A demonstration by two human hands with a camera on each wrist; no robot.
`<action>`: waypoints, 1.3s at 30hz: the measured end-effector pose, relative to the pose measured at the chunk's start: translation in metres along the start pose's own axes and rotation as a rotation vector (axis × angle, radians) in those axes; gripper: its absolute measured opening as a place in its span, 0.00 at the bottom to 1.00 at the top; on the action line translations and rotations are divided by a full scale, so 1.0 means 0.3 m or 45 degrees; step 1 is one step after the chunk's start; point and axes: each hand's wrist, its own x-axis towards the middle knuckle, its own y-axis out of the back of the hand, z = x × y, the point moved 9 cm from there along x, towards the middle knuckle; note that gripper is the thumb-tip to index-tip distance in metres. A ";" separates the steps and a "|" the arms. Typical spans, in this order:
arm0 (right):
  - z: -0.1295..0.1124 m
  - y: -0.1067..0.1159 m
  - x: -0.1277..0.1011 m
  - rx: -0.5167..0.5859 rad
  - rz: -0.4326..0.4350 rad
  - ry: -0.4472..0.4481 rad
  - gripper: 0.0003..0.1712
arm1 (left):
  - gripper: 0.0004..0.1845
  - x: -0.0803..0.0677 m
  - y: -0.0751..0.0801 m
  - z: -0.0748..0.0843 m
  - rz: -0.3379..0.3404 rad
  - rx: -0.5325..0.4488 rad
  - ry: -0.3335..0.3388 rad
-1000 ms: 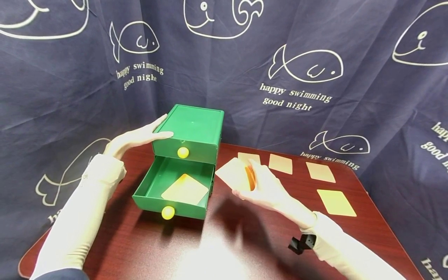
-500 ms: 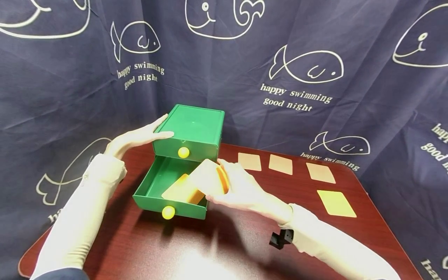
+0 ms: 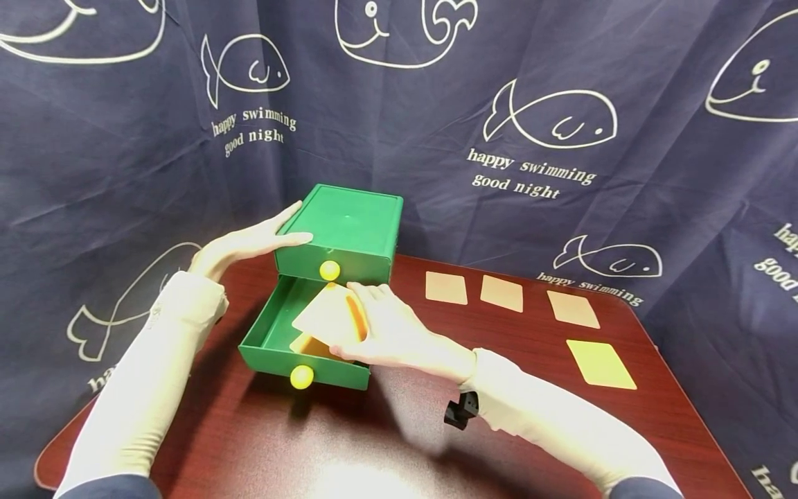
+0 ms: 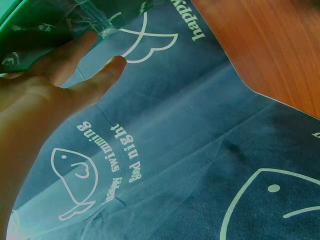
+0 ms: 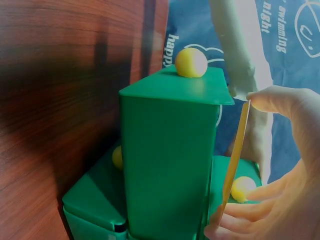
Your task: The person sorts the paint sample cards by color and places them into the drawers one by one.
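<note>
My left hand (image 3: 249, 244) rests with spread fingers against the left side and top edge of a green drawer cabinet (image 3: 349, 218). Its pulled-out drawer (image 3: 268, 357) has a round yellow knob (image 3: 302, 376). Inside that drawer lies a pale card (image 3: 304, 344), partly covered. Over the drawer my right hand (image 3: 395, 333) pinches another card (image 3: 324, 315) by its edges, pale on top with an orange area near the fingers. In the right wrist view the held card (image 5: 235, 162) appears edge-on between thumb and fingertips, beside the drawer's wall. The left wrist view shows the left hand (image 4: 55, 85) touching green plastic.
On the right of the reddish-brown table (image 3: 499, 416) lie several cards, among them a yellow card (image 3: 601, 363) and a pale card (image 3: 446, 287). A dark blue curtain (image 3: 424, 138) with white fish drawings hangs behind. Another yellow knob (image 3: 330, 270) marks the upper drawer.
My right hand has carried the card leftward from beside the cabinet to over the pulled-out drawer, covering much of the card inside. My left hand has stayed in place.
</note>
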 end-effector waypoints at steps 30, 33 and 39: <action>0.068 -0.003 -0.047 0.131 0.226 0.069 0.33 | 0.48 0.000 -0.001 -0.001 0.010 0.001 -0.019; 0.165 0.041 -0.117 0.139 0.336 -0.001 0.30 | 0.48 0.000 -0.002 0.003 0.007 0.011 -0.028; 0.517 0.115 -0.298 0.006 0.507 -0.283 0.31 | 0.48 -0.002 -0.003 0.002 0.003 0.015 -0.020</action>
